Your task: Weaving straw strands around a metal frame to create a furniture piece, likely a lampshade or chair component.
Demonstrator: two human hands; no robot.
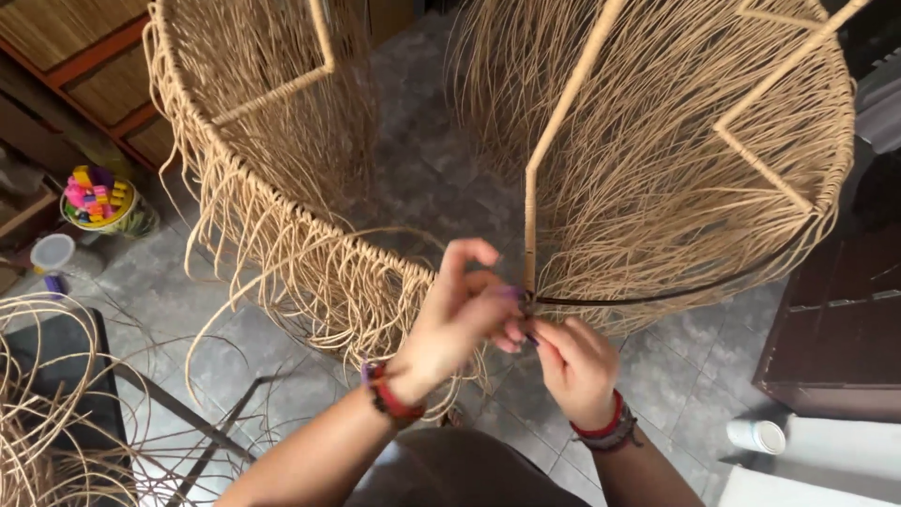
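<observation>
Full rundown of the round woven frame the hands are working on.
The round frame is a big open hoop with bent upright rods, wrapped in tan wicker-like strands. Many loose strands hang from the rim; a stretch at the right is still bare dark metal. It stands on the grey tiled floor. The left hand and right hand pinch at the rim where an upright meets it.
</observation>
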